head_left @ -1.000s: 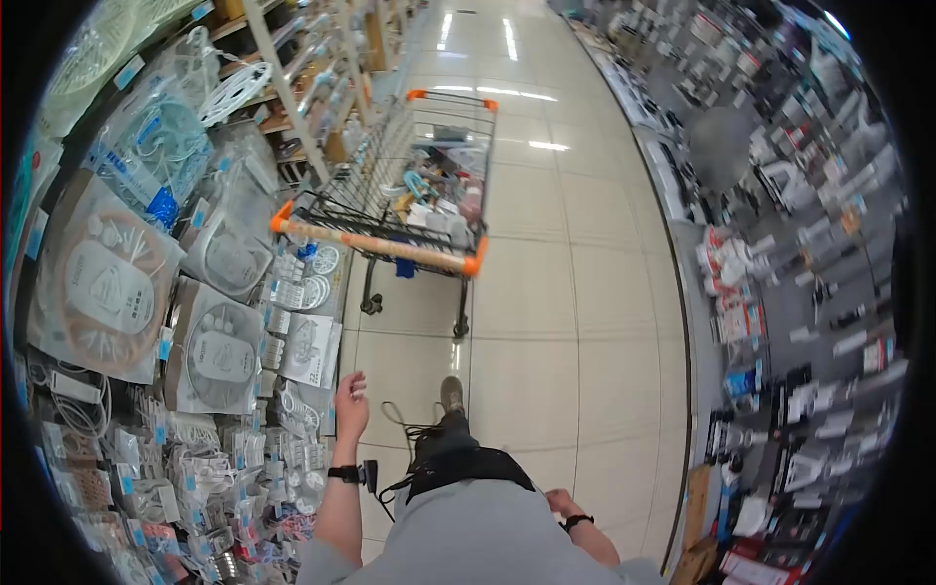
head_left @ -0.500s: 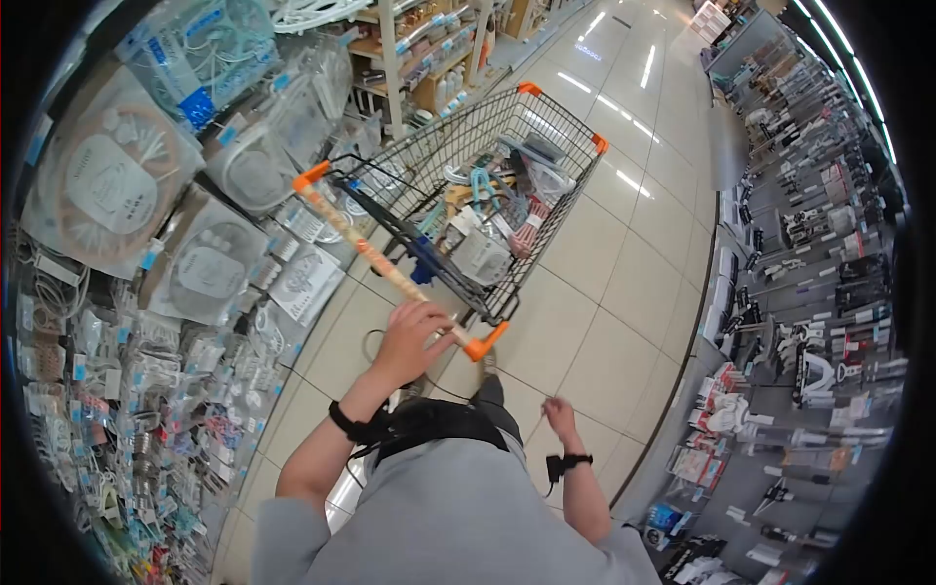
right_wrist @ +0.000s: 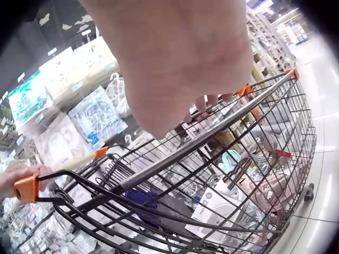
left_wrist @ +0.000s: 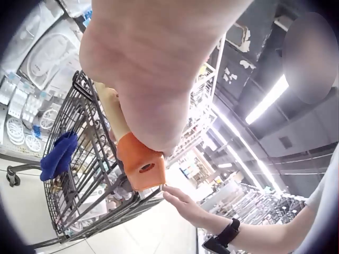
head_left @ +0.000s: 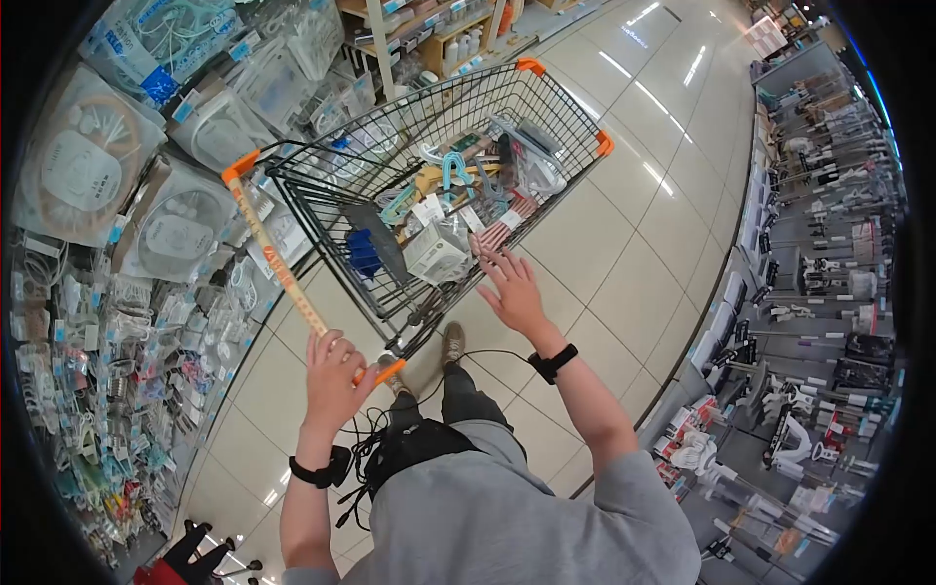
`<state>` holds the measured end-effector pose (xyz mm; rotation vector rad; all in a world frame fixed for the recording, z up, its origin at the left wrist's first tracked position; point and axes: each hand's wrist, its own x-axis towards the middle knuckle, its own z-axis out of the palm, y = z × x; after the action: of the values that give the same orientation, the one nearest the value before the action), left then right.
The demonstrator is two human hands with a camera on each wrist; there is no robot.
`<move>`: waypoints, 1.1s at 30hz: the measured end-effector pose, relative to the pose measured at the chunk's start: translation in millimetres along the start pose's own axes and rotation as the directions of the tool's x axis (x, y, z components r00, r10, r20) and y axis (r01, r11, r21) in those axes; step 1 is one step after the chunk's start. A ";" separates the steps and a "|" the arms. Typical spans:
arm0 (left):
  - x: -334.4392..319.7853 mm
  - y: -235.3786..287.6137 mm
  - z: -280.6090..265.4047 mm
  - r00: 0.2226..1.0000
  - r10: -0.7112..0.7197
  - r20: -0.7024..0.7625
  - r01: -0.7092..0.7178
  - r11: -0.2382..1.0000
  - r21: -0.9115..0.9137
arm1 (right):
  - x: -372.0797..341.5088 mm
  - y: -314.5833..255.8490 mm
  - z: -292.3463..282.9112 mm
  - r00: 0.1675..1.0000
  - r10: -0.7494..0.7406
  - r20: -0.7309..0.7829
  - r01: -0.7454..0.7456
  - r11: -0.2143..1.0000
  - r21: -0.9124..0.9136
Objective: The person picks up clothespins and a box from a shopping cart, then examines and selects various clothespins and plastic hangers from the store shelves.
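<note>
Cart handle [head_left: 280,265] print, packet labels [head_left: 78,178]: none legible.

Over my feed I saw the black wire shopping cart [head_left: 382,239], orange-cornered and pale-handled, upright in the tiled aisle [head_left: 643,292], its basket [right_wrist: 175,153] partly filled.

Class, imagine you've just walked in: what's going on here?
A person in a grey shirt is in a shop aisle with a wire shopping cart. Their left hand grips the handle near one orange end. Their right hand, fingers spread, is at the cart's side; whether it touches the rim is unclear. Inside lie a white box and other goods.
</note>
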<state>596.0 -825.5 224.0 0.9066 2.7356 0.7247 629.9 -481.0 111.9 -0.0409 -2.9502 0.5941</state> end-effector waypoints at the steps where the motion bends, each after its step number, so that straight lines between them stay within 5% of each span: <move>1: -4.4 -2.3 -1.1 1.000 -0.016 -0.011 0.016 1.000 0.016 | -4.2 -1.3 5.0 1.000 -0.021 0.023 0.021 1.000 0.015; 10: -77.6 -1.6 -7.7 0.960 -0.262 -0.101 0.267 0.963 0.037 | -5.2 -36.1 14.6 0.970 -0.145 0.194 0.081 0.948 0.306; 12: -106.2 0.4 -6.1 0.939 -0.321 -0.123 0.328 0.944 0.042 | -1.4 -44.9 15.3 0.858 -0.146 0.493 -0.062 0.923 0.381; 16: -159.2 6.3 6.8 0.851 -0.495 -0.176 0.502 0.865 -0.002 | 13.1 -45.5 38.1 0.760 -0.238 0.604 -0.163 0.830 0.533; 19: -203.9 -1.0 5.4 0.816 -0.532 -0.225 0.557 0.829 0.060 | 28.8 -49.5 85.4 0.626 -0.141 0.767 -0.022 0.980 0.198; 23: -248.4 9.0 9.4 0.736 -0.598 -0.318 0.645 0.761 0.060 | 43.3 -38.6 140.9 0.615 -0.120 0.779 0.142 0.989 0.040; 25: -280.1 7.9 13.3 0.705 -0.618 -0.348 0.674 0.737 0.056 | 44.8 -43.7 166.6 0.506 0.015 0.863 0.123 0.988 -0.089; 30: -354.8 -0.2 20.5 0.615 -0.647 -0.451 0.726 0.687 0.004 | 11.8 -86.9 209.1 0.531 -0.029 0.847 0.149 0.987 -0.059; 32: -378.3 6.2 24.5 0.578 -0.665 -0.473 0.751 0.660 -0.011 | -7.1 -86.3 253.3 0.557 -0.293 0.777 0.543 0.836 -0.074; 33: -392.9 9.7 26.1 0.573 -0.672 -0.469 0.762 0.647 0.003 | -15.3 -96.4 258.6 0.536 -0.309 0.786 0.561 0.826 -0.057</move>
<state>923.5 -1043.8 209.4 -0.4893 3.1823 0.4943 610.3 -669.9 -89.0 1.1983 -3.5479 0.0357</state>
